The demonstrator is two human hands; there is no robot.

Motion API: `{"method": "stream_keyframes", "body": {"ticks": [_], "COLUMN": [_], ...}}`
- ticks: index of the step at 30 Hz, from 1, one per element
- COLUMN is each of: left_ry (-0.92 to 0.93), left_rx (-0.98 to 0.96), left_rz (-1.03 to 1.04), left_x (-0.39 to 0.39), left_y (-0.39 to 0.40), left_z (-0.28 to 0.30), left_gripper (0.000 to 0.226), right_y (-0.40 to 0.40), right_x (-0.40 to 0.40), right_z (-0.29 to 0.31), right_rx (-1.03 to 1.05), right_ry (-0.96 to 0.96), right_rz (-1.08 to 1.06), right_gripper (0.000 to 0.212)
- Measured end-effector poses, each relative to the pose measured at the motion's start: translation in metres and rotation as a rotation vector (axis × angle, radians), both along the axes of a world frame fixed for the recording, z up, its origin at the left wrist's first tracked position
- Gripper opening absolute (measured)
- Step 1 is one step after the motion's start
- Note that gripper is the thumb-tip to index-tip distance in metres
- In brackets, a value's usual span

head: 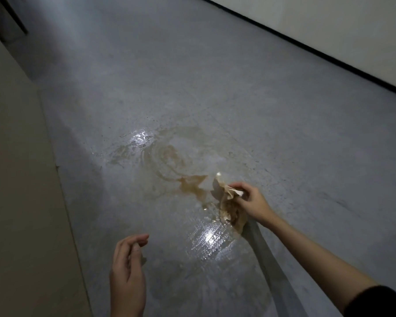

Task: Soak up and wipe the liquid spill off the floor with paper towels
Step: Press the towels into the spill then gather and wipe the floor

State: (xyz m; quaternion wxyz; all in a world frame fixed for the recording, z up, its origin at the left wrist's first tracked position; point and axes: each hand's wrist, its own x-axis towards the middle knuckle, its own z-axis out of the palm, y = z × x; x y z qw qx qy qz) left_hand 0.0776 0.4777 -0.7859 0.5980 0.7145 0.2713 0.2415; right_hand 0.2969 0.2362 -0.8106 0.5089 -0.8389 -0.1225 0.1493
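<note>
Right hand (252,202) pinches a stained paper towel (229,202) just beside the brown spill (192,186) — left hand (127,268) nearer, fingers loosely curled, holding nothing.

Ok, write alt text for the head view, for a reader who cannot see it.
A person's right hand pinches a crumpled, brown-stained paper towel at the edge of a brown liquid spill on a grey floor. The left hand hovers nearby with fingers loosely curled, holding nothing.
</note>
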Motion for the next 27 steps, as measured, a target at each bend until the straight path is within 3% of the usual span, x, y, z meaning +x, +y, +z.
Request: {"method": "stream_keyframes", "body": {"ticks": [3,7,10,14,17,20,25,27], "left_ry": [-0.001,-0.008,-0.015,-0.013,-0.017,-0.019,-0.004,0.004], "left_rx": [0.002,0.011,0.011,0.008,0.006,0.025,0.042,0.041], "left_rz": [0.001,-0.004,-0.014,-0.019,-0.021,-0.031,-0.042,-0.043], "left_x": [-0.001,0.0,0.0,0.001,0.0,0.0,-0.002,-0.003], "left_y": [-0.002,-0.003,-0.005,-0.007,-0.009,-0.008,-0.005,-0.004], "left_z": [0.001,0.004,0.006,0.005,0.006,0.009,0.007,0.006], "left_gripper": [0.029,0.03,0.032,0.029,0.027,0.025,0.025,0.027], "right_y": [-0.022,-0.047,-0.056,-0.049,-0.033,-0.019,-0.017,-0.021], "right_x": [0.003,0.004,-0.003,-0.021,-0.048,-0.064,-0.038,-0.024], "right_z": [-0.009,-0.025,-0.025,-0.025,-0.033,-0.038,-0.04,-0.037], "right_rx": [-0.245,-0.71,-0.856,-0.896,-0.854,-0.842,-0.922,-0.953], "right_ry": [-0.21,-0.633,-0.673,-0.732,-0.736,-0.611,-0.616,-0.688], "right_rz": [0.128,0.519,0.672,0.619,0.4,0.205,0.271,0.323], "right_gripper": [0.04,0.047,0.055,0.073,0.079,0.079,0.065,0.075]}}
